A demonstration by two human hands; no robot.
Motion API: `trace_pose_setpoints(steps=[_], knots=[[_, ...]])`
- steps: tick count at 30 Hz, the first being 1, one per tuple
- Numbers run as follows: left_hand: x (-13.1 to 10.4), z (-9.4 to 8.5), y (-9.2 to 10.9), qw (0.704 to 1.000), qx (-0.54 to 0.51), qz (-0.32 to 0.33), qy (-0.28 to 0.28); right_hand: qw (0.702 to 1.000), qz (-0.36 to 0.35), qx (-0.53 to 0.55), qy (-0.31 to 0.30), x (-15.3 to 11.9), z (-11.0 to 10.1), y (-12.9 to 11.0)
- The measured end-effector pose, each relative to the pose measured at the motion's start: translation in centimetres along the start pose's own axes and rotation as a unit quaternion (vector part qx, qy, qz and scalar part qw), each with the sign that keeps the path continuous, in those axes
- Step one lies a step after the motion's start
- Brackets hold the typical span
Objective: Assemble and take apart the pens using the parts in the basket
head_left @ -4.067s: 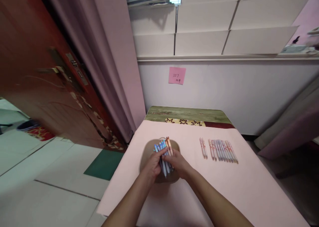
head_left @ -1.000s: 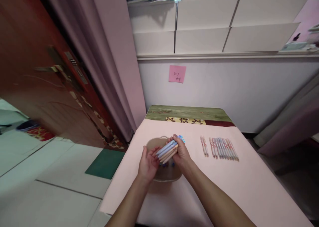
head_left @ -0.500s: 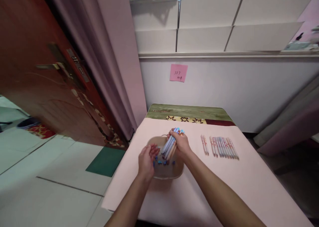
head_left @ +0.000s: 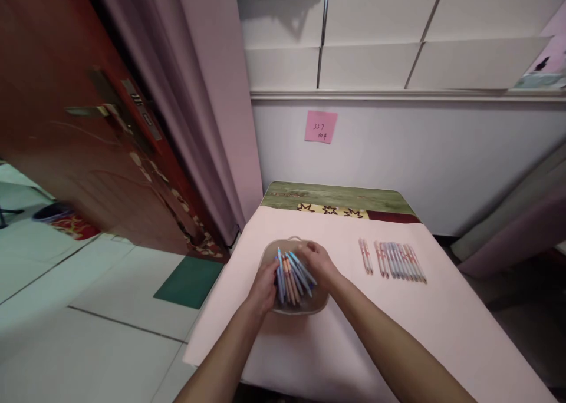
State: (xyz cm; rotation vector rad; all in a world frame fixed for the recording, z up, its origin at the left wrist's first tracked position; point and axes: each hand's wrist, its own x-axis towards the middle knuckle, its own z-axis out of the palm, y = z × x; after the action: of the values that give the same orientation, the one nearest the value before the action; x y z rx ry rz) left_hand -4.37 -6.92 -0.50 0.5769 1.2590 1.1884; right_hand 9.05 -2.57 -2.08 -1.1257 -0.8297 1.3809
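Note:
A bunch of pens (head_left: 290,282), some light blue and some pale orange, fans out over a shallow beige basket (head_left: 305,310). My left hand (head_left: 264,286) is at the left side of the bunch, its fingers closed against the outer pens and partly hidden. At the basket's right rim, my right hand (head_left: 319,263) has its fingers bent inward beside the blue pens; its fingertips are too blurred to show what they hold. Small blue pieces in the basket are mostly covered by the pens.
To the right, a row of pens (head_left: 402,261) and a separate pair of pens (head_left: 366,255) lie on the pink-covered table (head_left: 354,338). A pink note (head_left: 321,126) is stuck on the wall behind. A brown door (head_left: 145,173) stands at the left.
The bunch of pens has gone from my right hand's grip down and left into the basket, and has spread out. My left hand has closed in on it.

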Motion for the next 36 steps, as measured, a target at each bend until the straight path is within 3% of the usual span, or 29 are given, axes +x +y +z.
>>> trace_pose_setpoints(steps=[5,10,15,19,21,24,30,32,36], knots=[[2.1,-0.6,-0.5,0.998,0.060,0.023,0.028,0.999,-0.022,-0.024,0.006,-0.1,-2.6,-1.1],[3.3,-1.6,-0.8,0.990,0.108,0.078,0.034,0.998,-0.020,-0.049,-0.030,-0.8,-3.1,-0.9],[2.8,-1.4,-0.1,0.992,0.098,0.081,0.009,0.996,-0.025,-0.056,-0.057,-1.9,-2.9,-0.8],[1.3,-0.4,1.2,0.995,0.046,0.064,-0.052,0.989,-0.063,-0.110,-0.081,-3.3,-2.1,-1.6],[0.6,0.0,1.8,0.995,0.016,0.056,-0.085,0.985,-0.029,-0.118,-0.123,-4.2,-1.4,-2.1],[0.0,0.3,2.6,0.992,-0.015,0.045,-0.114,0.976,0.090,-0.040,-0.196,-5.3,-0.4,-2.8],[-0.6,0.3,3.0,0.976,-0.101,-0.034,-0.189,0.937,0.245,0.124,-0.214,-6.5,-0.1,-3.5],[-0.8,0.4,2.9,0.976,-0.109,-0.032,-0.186,0.936,0.247,0.130,-0.216,-6.6,-0.2,-3.3],[-0.9,0.9,2.5,0.980,-0.109,-0.009,-0.167,0.963,0.180,0.065,-0.188,-6.6,-0.2,-2.6]])
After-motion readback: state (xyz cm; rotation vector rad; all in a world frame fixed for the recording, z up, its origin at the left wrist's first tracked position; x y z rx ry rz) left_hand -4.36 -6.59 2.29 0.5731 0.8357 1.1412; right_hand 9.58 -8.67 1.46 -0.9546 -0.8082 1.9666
